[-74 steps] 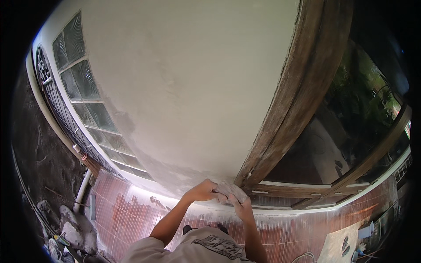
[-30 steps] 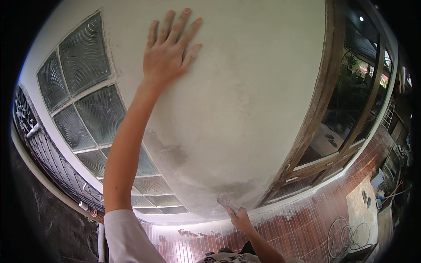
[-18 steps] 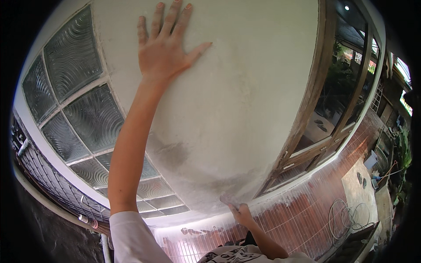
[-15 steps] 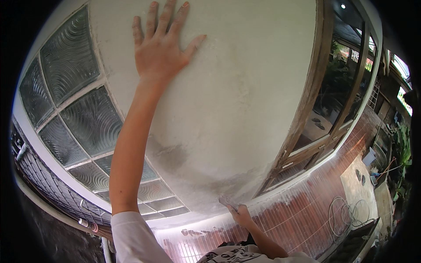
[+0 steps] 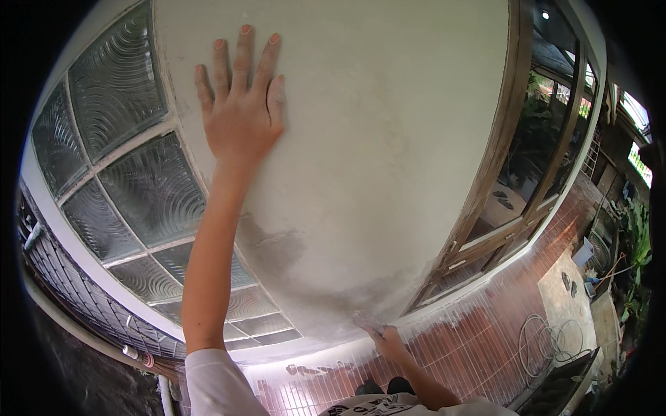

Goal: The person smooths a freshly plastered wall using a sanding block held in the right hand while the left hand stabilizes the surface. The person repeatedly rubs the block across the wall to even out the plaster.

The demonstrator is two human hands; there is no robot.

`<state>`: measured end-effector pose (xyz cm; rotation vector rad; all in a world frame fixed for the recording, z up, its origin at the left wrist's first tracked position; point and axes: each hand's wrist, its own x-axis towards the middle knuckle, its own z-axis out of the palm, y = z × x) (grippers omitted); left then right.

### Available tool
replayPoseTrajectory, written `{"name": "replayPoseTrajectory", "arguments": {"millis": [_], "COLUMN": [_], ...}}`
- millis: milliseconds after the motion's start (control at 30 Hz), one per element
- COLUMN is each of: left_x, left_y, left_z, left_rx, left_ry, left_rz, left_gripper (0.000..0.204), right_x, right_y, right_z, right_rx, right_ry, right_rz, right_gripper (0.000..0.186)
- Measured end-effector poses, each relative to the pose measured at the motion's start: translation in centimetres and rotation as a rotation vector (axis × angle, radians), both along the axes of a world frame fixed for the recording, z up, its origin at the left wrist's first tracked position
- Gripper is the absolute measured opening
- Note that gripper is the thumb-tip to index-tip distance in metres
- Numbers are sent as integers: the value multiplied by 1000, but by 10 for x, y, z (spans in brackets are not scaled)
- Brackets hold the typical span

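Note:
My left hand lies flat on the pale plastered wall, fingers up and spread, with the thumb near the forefinger. Dust whitens its fingertips. It is beside a window of swirled glass panes. Low on the same wall, close to the floor, my right hand is closed, its fingers coated in grey dust. A small greyish piece seems to be at its fingertips, against the wall; its kind is too small to make out. Darker grey, rough patches mark the wall's lower part.
Right of the wall stands a wooden-framed glass door. Reddish-brown floor tiles carry white dust. A coiled hose, a pair of slippers, a pale bucket and plants are at the right. Pipes run at lower left.
My left hand has slid down and slightly left along the wall, its thumb drawn in toward the fingers. My right hand has shifted a little to the right. The view has tilted slightly.

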<state>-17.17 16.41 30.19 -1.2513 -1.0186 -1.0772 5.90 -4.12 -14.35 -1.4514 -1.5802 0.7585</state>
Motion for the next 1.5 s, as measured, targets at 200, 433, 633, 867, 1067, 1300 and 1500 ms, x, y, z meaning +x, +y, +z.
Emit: {"name": "replayPoseTrajectory", "arguments": {"millis": [200, 433, 633, 867, 1067, 1300, 1500], "left_x": [-1, 3, 1, 3, 2, 4, 0], "left_y": [1, 3, 4, -4, -12, -7, -11], "left_z": [-3, -5, -7, -4, -3, -1, 1], "left_rx": [5, -28, -46, -41, -96, -42, -89], "left_ry": [28, 47, 98, 94, 121, 124, 146], "left_rz": [-103, -134, -137, -258, -215, -222, -212], "left_gripper": [51, 55, 56, 57, 60, 60, 59], "right_x": [25, 9, -14, -24, -22, -36, -36], "right_y": [48, 92, 91, 119, 148, 219, 230], "right_z": [37, 103, 148, 219, 236, 235, 224], "right_rx": [88, 533, 551, 847, 1020, 1305, 1366], "right_ry": [-36, 102, 215, 207, -112, -337, -394], "right_rz": [-17, -16, -133, -285, -382, -467, -501], "right_gripper": [32, 27, 29, 30, 37, 46, 47]}}
